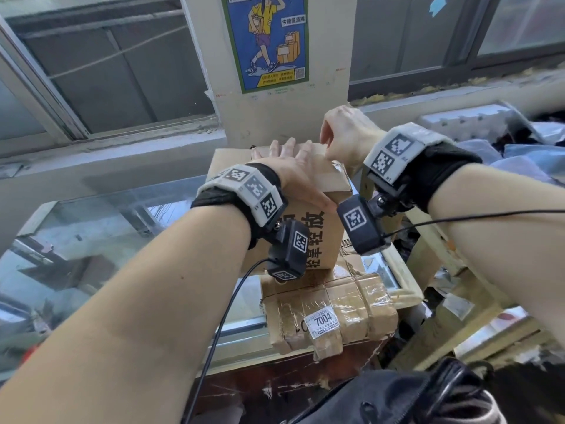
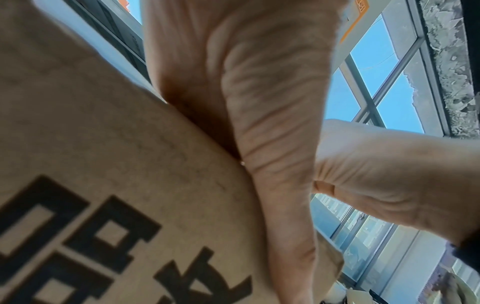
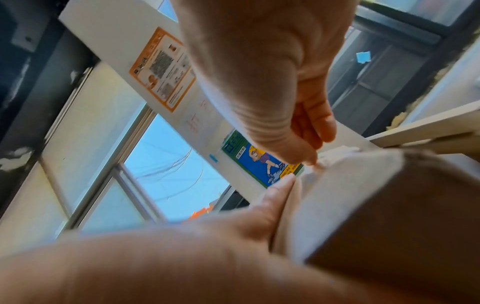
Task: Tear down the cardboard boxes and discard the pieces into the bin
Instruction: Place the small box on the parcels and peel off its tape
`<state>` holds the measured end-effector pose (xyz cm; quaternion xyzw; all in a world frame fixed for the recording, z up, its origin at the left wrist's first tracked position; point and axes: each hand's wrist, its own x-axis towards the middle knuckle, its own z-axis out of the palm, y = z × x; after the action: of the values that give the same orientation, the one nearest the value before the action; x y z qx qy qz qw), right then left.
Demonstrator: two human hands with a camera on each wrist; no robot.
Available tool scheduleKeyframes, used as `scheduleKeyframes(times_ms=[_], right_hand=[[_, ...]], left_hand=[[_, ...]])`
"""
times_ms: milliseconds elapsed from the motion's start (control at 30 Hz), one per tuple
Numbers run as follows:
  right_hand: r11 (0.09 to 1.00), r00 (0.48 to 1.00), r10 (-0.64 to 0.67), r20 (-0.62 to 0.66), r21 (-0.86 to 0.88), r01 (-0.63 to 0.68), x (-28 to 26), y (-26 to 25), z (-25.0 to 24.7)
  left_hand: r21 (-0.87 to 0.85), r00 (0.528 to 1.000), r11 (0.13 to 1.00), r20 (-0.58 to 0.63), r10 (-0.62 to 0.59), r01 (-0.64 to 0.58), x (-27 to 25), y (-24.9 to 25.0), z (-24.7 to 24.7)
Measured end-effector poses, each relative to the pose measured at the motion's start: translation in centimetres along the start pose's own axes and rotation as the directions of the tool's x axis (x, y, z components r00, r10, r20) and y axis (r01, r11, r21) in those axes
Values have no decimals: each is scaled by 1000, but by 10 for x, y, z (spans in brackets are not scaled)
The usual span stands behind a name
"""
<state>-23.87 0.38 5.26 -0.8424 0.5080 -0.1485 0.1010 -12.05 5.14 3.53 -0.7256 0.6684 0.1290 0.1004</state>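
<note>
A brown cardboard box [image 1: 321, 231] with large black printed characters stands on a taped parcel [image 1: 336, 307] with a "7004" label. My left hand [image 1: 284, 151] lies flat on the box's top, fingers straight, pressing down; the left wrist view shows the palm [image 2: 259, 102] against the box [image 2: 103, 164]. My right hand [image 1: 327, 148] is curled at the top's far right edge. In the right wrist view its fingertips [image 3: 309, 160] pinch a pale strip that looks like tape on the box [image 3: 376, 195]. A left-hand finger [image 3: 278, 191] lies beside it.
Both boxes sit on a glass-topped counter [image 1: 122, 224] under a window sill. A wall with a blue poster [image 1: 269, 41] is just behind. A pale wooden frame [image 1: 428, 249] and piled packaging [image 1: 504, 142] crowd the right. A black bag [image 1: 397, 399] is at the bottom.
</note>
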Motion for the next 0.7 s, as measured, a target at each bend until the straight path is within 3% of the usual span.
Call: scheduleKeyframes(times_ms=[267,500,700], right_hand=[[980,962,37,269,178,-88,12,12,-13],[985,938,1,345,160,-60,14,8,-15],[979,956,-1,295,197,-60,11,8,-9]], left_hand=[[-21,999,1000,23,22,-21,-3,-2,3],[-21,998,998,23,53,-53,-1,-8,7],[-48,999,998,13,41,-40,-2,-7,2]])
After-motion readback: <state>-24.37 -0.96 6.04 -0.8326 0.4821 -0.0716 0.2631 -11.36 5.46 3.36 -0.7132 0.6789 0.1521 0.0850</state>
